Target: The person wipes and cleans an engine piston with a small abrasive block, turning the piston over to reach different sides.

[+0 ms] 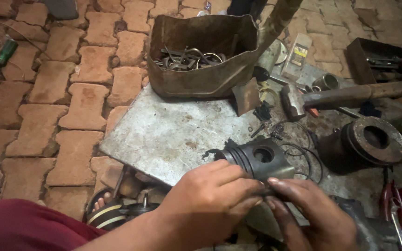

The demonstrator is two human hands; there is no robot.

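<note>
- Head view: the left hand [210, 197] and right hand [310, 216] both grip a grey piston [259, 158] lying on the metal surface [164, 135].
- A hammer [336, 97] and a dented box [201, 56] of metal parts sit behind.

The piston [257, 160] was dark grey, the plate [164, 135] pale grey with rust spots, the tin [196, 79] rusty brown, the paving [70, 93] reddish brick, the screwdriver [4, 52] green-handled, the trousers [24, 227] maroon.
</note>
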